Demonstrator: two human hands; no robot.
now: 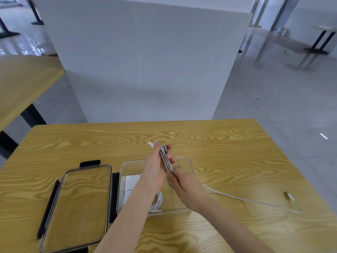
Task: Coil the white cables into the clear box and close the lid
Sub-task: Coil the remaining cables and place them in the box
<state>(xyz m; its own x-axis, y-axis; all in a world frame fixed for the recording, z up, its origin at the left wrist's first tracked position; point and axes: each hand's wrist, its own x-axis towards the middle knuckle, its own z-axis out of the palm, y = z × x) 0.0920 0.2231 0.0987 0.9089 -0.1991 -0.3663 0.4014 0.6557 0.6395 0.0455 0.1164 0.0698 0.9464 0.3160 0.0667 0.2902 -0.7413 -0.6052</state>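
at the far left of the frame a second wooden table (pixel 20 84) runs off the edge, with dark legs under it. in the lower left, on the main wooden table (pixel 228 143), the clear lid (pixel 76 207) lies flat with its black latches folded out, just beside the clear box (pixel 186 161), and it is not on the box. the box sits at lower centre; inside it, toward its left wall, lie white adapter blocks (pixel 132 180), and nearer the bottom edge a coiled white cable (pixel 158 199) rests on the box floor, partly hidden by the forearm.

above the box the left hand (pixel 154 167) holds a bundle of looped white cable (pixel 165 158), the fingers curled round the loops and one plug end sticking out at the top left of the hand. just right of it and lower, the right hand (pixel 184 183) pinches the cable at the bottom of the bundle, fingertips close together.

from the right hand the loose cable tail (pixel 246 199) trails across the tabletop to the lower right, bends back, and ends in a small plug (pixel 290 197) near the table's right edge. behind the table, filling the upper centre, stands a white partition (pixel 142 57); grey floor and table frames show at upper right, blurred.
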